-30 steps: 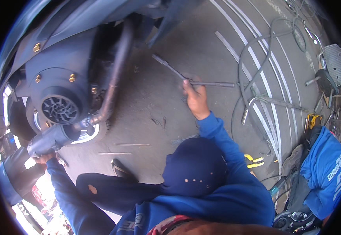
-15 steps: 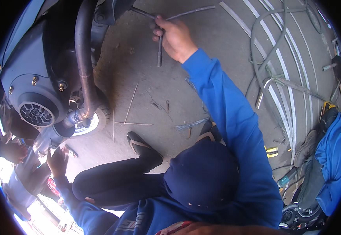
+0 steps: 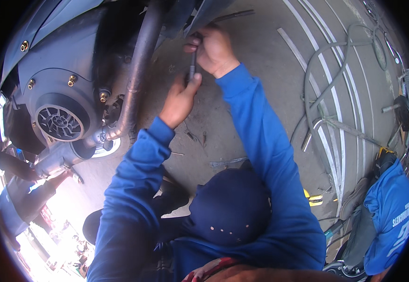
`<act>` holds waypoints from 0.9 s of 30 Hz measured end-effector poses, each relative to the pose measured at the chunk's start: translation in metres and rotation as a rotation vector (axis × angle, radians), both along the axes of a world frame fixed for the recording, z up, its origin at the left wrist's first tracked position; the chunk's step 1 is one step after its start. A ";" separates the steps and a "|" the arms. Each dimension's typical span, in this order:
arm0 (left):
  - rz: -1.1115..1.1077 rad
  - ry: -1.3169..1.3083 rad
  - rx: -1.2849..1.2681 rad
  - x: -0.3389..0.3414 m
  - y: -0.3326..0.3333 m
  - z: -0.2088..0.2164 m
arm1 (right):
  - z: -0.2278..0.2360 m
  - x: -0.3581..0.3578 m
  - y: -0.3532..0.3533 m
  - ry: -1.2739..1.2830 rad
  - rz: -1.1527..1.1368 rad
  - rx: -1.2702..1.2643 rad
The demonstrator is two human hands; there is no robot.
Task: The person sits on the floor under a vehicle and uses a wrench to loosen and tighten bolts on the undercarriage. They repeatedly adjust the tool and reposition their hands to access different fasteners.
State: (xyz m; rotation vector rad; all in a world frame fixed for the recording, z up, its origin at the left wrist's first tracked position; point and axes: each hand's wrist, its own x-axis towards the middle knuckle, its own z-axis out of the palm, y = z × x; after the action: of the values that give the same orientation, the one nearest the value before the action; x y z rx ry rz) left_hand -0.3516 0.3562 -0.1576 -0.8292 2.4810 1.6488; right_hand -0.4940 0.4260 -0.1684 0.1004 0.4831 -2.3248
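Note:
My right hand is closed around the upper end of a thin metal tool, up against the underside of a dark scooter. My left hand grips the lower end of the same tool, thumb pressed to its shaft. Both arms wear blue sleeves. A dark blue cap shows below them. Just left of my hands the black exhaust pipe curves down past the engine's round fan cover. The tool's tip is hidden behind my right hand.
Long metal strips and a grey hose lie on the concrete floor at right. A yellow-handled tool lies near my right elbow. Blue cloth sits at the right edge. Another person's arm reaches in at the left.
My right hand lifted the metal tool off the floor to the scooter's underside. My left hand left the lower engine area and joined it on the tool.

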 end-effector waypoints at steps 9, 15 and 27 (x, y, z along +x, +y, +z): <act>0.174 0.187 -0.291 -0.016 0.017 -0.002 | -0.027 -0.006 -0.027 -0.030 0.035 -0.121; 0.134 0.218 -0.528 -0.030 0.023 -0.004 | -0.059 -0.024 -0.051 0.055 0.077 -0.224; 0.037 0.114 -0.561 -0.009 0.013 -0.003 | -0.027 0.001 -0.031 -0.159 -0.018 -0.046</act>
State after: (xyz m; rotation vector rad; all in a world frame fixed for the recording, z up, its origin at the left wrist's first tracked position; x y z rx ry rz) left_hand -0.3602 0.3697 -0.1607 -0.8382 3.0793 1.0280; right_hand -0.4928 0.3949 -0.1951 0.2663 0.3497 -2.3217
